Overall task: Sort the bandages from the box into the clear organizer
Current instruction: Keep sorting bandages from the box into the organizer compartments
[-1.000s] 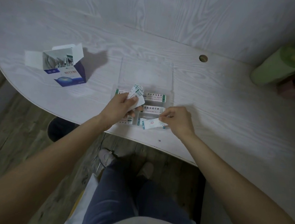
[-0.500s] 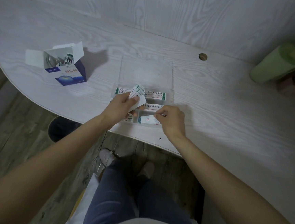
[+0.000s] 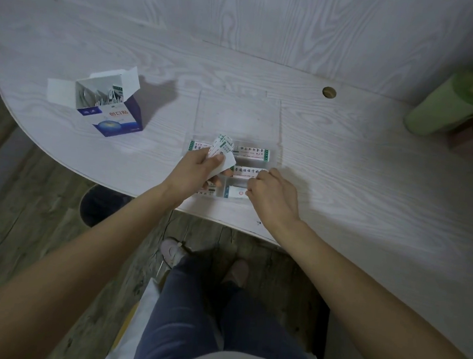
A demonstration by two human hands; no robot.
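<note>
- So, on the far left of the table (image 3: pixel 371 191) we see the box (image 3: pixel 112 111). Its top flaps stand open, and a few bandages are still poking up inside. We think those still have to be sorted.
- Next comes our left hand (image 3: pixel 193 172). Its fingers and thumb are curled tight around a small stack of bandages (image 3: pixel 222 152), held just above the left side of the clear organizer (image 3: pixel 233 150). This stack is not put away yet.
- The organizer sits near the front edge of the table, with its clear lid lying open and flat behind it. One bandage lies in the back row (image 3: pixel 253 153), one in the middle row (image 3: pixel 247 171), and one in the front right slot (image 3: pixel 237 193). So some of the job is done.
- Our right hand (image 3: pixel 271 196) is just beside that front bandage. Its fingertips seem to pinch or press the right end of it, as if setting it down in the slot. We judge we are about in the middle of the job.
- Some things are hard to see. The left hand hides the left slots, so we cannot tell what is in them. We cannot count the bandages in the box or in the stack. The clear walls are faint, and the print is too small to read.
- On the far right, a green roll (image 3: pixel 450 106) is partly cut off.
</note>
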